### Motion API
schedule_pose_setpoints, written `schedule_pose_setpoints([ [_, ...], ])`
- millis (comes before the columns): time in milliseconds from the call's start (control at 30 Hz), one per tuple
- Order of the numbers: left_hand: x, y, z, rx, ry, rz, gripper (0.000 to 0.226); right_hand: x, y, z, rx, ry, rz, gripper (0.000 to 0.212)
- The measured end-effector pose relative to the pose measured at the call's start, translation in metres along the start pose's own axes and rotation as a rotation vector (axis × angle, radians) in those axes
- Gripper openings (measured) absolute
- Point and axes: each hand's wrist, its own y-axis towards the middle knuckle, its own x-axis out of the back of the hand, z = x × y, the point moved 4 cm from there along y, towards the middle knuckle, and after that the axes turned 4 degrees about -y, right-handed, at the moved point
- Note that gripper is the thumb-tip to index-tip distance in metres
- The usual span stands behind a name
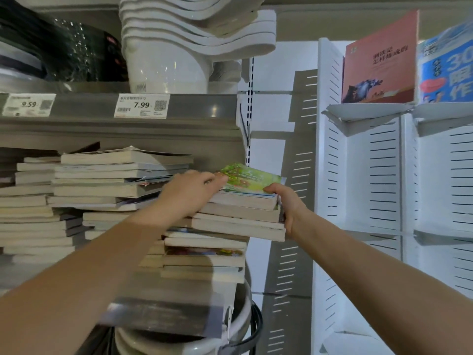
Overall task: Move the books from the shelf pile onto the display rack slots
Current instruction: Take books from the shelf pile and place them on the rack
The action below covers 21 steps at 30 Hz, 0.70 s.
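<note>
Both hands clasp a small stack atop the pile (204,252), left hand (189,193) flat on the green book (252,181), right hand (288,203) wrapping its right end, the rack (384,175) lying rightward.

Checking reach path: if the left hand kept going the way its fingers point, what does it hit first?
Probably the green-covered book topping the stack: the left hand points right along it, fingertips already at its near-left edge. Depth is unclear.

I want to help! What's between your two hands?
In the head view, the green-covered book atop a small stack of books lies between the left hand and right hand.
</note>
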Motion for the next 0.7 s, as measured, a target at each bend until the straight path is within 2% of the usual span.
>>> schedule_pose_setpoints([
  [67,-0.002,-0.005,0.003,0.176,-0.302,0.139,0.05,0.009,-0.011,0.0,0.062,0.021,0.005,0.014],
  [133,-0.008,-0.017,-0.006,0.385,-0.752,0.284,0.044,0.017,-0.024,0.0,0.112,0.029,-0.011,0.013],
  [167,-0.01,-0.023,-0.012,0.462,-0.894,0.348,0.042,0.022,-0.03,0.0,0.137,0.031,-0.024,0.014],
  [300,-0.019,-0.042,-0.025,0.631,-1.108,0.59,0.036,0.043,-0.059,-0.003,0.203,0.004,-0.047,0.018],
  [433,-0.039,-0.061,-0.044,0.654,-1.272,0.637,0.039,0.068,-0.086,-0.01,0.23,-0.026,-0.063,0.022],
  [600,-0.066,-0.087,-0.091,0.599,-1.578,0.532,0.041,0.109,-0.12,-0.017,0.235,-0.058,-0.016,0.029],
  [700,-0.082,-0.106,-0.129,0.495,-1.663,0.49,0.052,0.144,-0.141,-0.014,0.284,-0.08,0.027,0.055],
])
